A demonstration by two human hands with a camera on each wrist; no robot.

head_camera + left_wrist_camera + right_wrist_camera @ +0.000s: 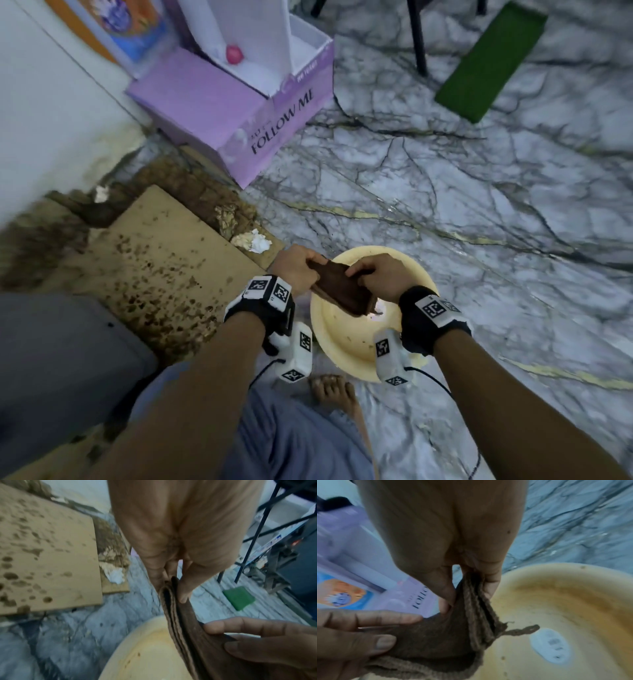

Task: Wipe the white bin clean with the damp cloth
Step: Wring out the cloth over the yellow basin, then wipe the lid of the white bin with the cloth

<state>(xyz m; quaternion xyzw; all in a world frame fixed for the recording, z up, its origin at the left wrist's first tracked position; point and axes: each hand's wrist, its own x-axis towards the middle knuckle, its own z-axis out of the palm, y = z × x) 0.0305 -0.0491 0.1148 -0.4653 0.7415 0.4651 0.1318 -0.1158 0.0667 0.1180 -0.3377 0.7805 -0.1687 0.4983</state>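
A round, cream-stained white bin (346, 356) stands on the marble floor right in front of me, with dirt specks and a white label (551, 645) inside it. Above its opening hangs a folded brown cloth (342, 289), held by both hands. My left hand (296, 265) pinches the cloth's far left end (173, 588) between thumb and fingers. My right hand (375, 277) grips the right side of the cloth (471, 601), thumb on top. A small loop of the cloth (522, 630) dangles over the bin.
A stained cardboard sheet (154, 260) and crumpled paper (253, 241) lie on the floor to the left. A purple box (239, 116) stands behind them. A green mat (489, 61) and black chair legs (418, 37) are far right. My bare foot (334, 387) is beside the bin.
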